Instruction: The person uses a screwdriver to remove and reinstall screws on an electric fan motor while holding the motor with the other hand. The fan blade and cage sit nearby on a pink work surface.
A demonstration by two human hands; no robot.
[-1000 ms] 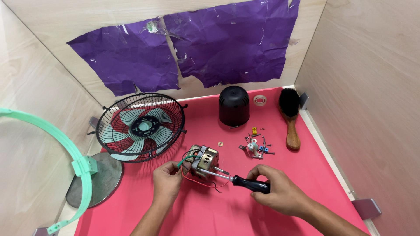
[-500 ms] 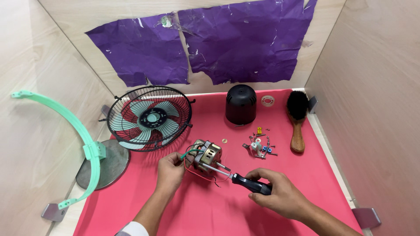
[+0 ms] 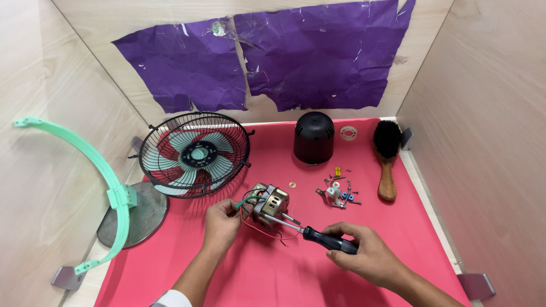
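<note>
A small metal fan motor (image 3: 272,203) with red, green and black wires lies on the red mat (image 3: 284,273). My left hand (image 3: 222,225) grips its left side among the wires. My right hand (image 3: 364,256) is closed on the black handle of a screwdriver (image 3: 318,236), whose shaft points up-left with its tip against the motor's casing.
A black wire fan cage (image 3: 195,154) with red and pale blades leans at the left, beside a green curved stand on a round grey base (image 3: 133,219). A black motor cover (image 3: 314,137), a tape roll (image 3: 348,133), a wooden brush (image 3: 387,159) and loose screws and small parts (image 3: 336,190) lie behind. Wooden walls enclose the mat.
The view has shifted, so everything sits lower and further right in frame. Both hands keep their hold, and the screwdriver stays against the motor.
</note>
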